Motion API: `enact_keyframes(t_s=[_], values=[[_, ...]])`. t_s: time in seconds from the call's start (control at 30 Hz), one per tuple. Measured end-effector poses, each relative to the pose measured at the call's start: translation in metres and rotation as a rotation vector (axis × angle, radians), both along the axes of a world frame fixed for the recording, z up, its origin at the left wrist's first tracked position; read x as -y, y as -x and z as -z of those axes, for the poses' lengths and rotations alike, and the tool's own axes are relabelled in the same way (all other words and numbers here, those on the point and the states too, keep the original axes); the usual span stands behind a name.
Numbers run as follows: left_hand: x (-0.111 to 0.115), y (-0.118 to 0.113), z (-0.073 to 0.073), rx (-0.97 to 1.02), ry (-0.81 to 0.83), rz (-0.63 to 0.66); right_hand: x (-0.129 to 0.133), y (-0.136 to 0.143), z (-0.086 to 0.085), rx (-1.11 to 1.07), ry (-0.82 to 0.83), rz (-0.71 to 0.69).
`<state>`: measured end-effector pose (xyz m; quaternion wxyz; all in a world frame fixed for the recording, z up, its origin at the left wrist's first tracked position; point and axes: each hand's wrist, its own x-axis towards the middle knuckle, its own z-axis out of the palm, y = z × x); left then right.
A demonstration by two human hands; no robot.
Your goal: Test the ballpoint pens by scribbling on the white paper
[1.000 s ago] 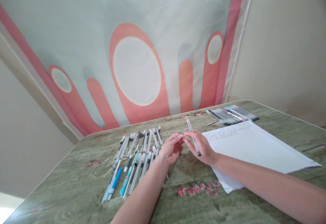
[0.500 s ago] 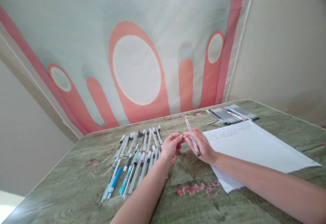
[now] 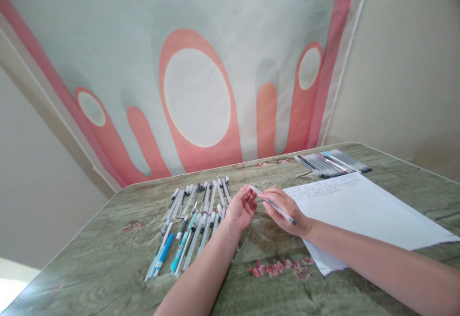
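Observation:
My right hand (image 3: 285, 213) grips a clear-barrelled pen (image 3: 276, 206), which slants from upper left down to its dark end at lower right. At the pen's upper-left end, my left hand (image 3: 242, 208) pinches with thumb and forefinger, its other fingers curled and the palm partly turned up. Whether a small part such as a cap is between those fingertips is too small to make out. Left of my left hand lie two rough rows of pens: a far row (image 3: 197, 196) and a nearer row (image 3: 194, 244), the latter partly behind my left forearm.
A sheet of white paper (image 3: 362, 215) with handwriting near its top lies under and beyond my right forearm. Behind it, several pens (image 3: 332, 163) lie side by side. The wood-patterned table (image 3: 108, 258) meets a wall hanging (image 3: 197, 158) at the back.
The pen has tipped from nearly upright to a flatter slant, its upper end now at my left fingertips. My right hand has turned with it.

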<state>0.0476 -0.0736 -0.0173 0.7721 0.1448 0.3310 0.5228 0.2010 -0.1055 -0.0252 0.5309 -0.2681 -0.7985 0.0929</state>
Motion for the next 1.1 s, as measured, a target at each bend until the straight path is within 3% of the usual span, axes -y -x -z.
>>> enact_keyframes(t_s=[0.37, 0.77, 1.1], values=[[0.0061, -0.0043, -0.0071, -0.017, 0.002, -0.012, -0.0014, 0.0011, 0.0032, -0.015, -0.048, -0.025], [0.0054, -0.0057, -0.0017, -0.069, -0.019, -0.054, -0.0056, 0.0024, 0.0089, -0.057, -0.043, 0.022], [0.0072, -0.0064, -0.0055, -0.055, -0.018, -0.041, -0.0065, 0.0017, 0.009, -0.042, -0.013, 0.02]])
